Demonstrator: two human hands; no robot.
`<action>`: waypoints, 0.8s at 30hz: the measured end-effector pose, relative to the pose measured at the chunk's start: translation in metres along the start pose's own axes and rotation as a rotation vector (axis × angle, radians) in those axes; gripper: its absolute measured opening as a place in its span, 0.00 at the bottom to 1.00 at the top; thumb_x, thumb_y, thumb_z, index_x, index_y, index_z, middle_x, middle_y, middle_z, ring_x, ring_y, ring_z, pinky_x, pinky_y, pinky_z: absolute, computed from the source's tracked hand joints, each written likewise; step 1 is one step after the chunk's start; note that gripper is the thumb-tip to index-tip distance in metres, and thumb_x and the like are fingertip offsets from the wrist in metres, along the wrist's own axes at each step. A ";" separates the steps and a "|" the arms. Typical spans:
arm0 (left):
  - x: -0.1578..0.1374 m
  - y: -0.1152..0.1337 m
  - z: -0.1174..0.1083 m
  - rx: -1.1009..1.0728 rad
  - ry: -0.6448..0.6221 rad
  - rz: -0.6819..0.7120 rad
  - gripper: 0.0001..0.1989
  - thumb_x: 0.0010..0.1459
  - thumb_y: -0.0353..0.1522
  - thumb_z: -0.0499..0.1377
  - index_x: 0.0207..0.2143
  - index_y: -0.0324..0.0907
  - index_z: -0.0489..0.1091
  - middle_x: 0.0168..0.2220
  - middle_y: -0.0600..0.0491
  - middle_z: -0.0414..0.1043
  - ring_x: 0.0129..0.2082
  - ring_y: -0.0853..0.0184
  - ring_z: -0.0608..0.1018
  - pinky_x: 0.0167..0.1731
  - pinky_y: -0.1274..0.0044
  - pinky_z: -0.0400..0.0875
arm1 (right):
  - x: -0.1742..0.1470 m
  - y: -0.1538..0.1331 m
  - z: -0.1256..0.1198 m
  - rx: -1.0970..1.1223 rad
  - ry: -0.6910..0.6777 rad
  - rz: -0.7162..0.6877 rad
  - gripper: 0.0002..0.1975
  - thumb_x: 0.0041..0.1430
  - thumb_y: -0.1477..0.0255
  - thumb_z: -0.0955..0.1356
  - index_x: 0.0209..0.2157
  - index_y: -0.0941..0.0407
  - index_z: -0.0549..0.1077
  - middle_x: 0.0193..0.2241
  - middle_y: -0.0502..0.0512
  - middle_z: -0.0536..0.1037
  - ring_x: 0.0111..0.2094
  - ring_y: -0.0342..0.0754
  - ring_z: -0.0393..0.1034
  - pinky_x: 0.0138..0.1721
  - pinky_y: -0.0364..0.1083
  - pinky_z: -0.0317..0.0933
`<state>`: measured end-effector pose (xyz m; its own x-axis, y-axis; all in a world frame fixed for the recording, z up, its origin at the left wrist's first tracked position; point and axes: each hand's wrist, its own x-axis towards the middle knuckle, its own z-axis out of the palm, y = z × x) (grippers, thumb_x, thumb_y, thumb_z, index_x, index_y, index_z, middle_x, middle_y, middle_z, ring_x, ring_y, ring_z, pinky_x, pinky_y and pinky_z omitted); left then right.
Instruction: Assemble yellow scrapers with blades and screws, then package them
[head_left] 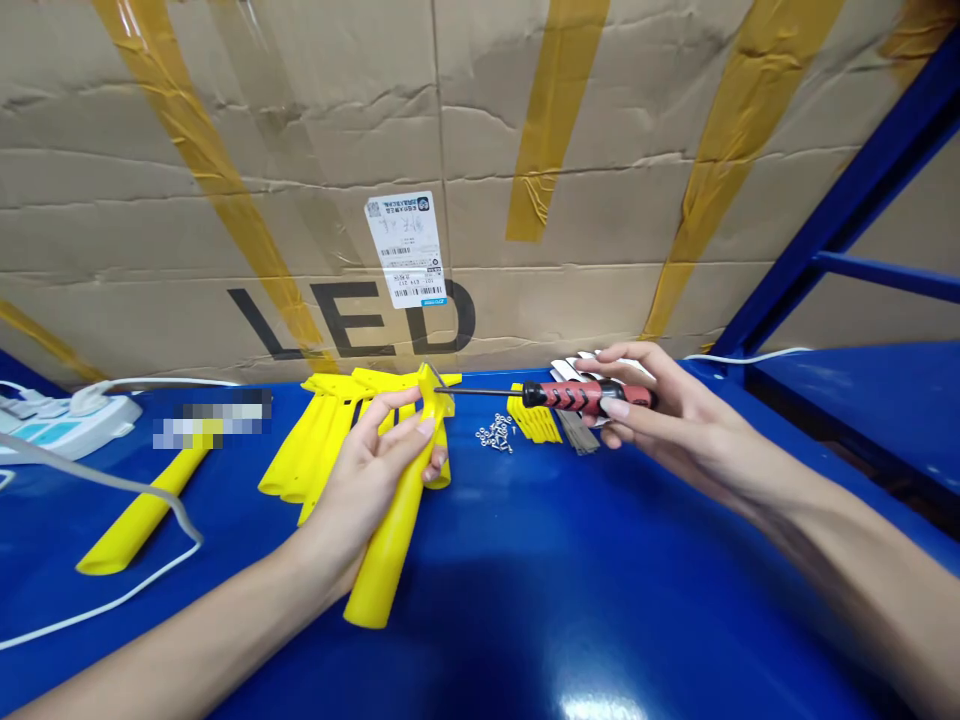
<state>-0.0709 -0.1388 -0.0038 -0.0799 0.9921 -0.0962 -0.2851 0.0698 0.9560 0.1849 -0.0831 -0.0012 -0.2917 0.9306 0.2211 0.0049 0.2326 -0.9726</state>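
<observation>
My left hand (382, 450) is closed around the upper part of a yellow plastic scraper handle (390, 545), its wide hollow end pointing down toward me. A thin metal edge shows at the handle's head. My right hand (667, 405) grips a screwdriver (585, 396) with a red and black grip, held level. The screwdriver's shaft points left and its tip meets the head of the yellow handle; the exact contact is too small to make out. Behind my left hand lie several similar yellow handles (300, 445). Small screws and nuts (496, 434) are scattered just below the shaft.
Small yellow plates (534, 418) and thin grey blades (579, 434) lie near my right hand. At left are another yellow handle (146, 515), a power strip (75, 430) and a white cable (165, 500). A large cardboard box (337, 230) stands behind the blue surface (525, 600).
</observation>
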 end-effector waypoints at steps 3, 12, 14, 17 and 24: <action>0.000 -0.003 0.001 0.016 0.005 -0.014 0.24 0.50 0.34 0.71 0.47 0.44 0.65 0.25 0.58 0.70 0.23 0.73 0.70 0.26 0.80 0.65 | 0.000 0.000 -0.001 -0.081 0.081 0.032 0.14 0.64 0.56 0.68 0.37 0.53 0.68 0.21 0.46 0.70 0.14 0.37 0.54 0.14 0.40 0.47; 0.001 -0.002 0.002 0.051 -0.012 -0.010 0.22 0.54 0.34 0.69 0.48 0.45 0.63 0.26 0.58 0.69 0.24 0.73 0.70 0.28 0.80 0.65 | 0.001 0.001 -0.006 -0.059 0.067 0.006 0.14 0.63 0.56 0.69 0.37 0.53 0.69 0.21 0.46 0.72 0.14 0.38 0.58 0.15 0.40 0.50; 0.001 -0.003 0.002 0.060 -0.019 -0.006 0.22 0.54 0.35 0.69 0.48 0.45 0.63 0.26 0.58 0.69 0.23 0.73 0.70 0.28 0.80 0.64 | 0.000 0.001 -0.007 -0.123 0.130 0.026 0.18 0.66 0.52 0.63 0.35 0.53 0.69 0.18 0.46 0.70 0.12 0.37 0.54 0.13 0.40 0.46; 0.001 -0.005 0.002 0.065 -0.017 0.012 0.22 0.54 0.35 0.69 0.47 0.46 0.63 0.25 0.59 0.69 0.23 0.73 0.70 0.29 0.80 0.65 | 0.000 0.001 -0.008 -0.060 0.034 0.017 0.15 0.62 0.57 0.70 0.43 0.52 0.70 0.30 0.50 0.77 0.22 0.42 0.69 0.23 0.43 0.65; -0.001 -0.005 0.004 0.119 -0.018 -0.009 0.22 0.56 0.35 0.67 0.50 0.45 0.62 0.25 0.59 0.69 0.23 0.73 0.70 0.28 0.80 0.64 | 0.001 0.001 -0.008 -0.142 0.122 0.021 0.18 0.66 0.52 0.64 0.36 0.54 0.69 0.20 0.47 0.70 0.13 0.38 0.58 0.14 0.40 0.49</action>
<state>-0.0654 -0.1398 -0.0077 -0.0598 0.9931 -0.1013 -0.1707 0.0898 0.9812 0.1927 -0.0799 -0.0011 -0.1722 0.9610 0.2162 0.1469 0.2421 -0.9591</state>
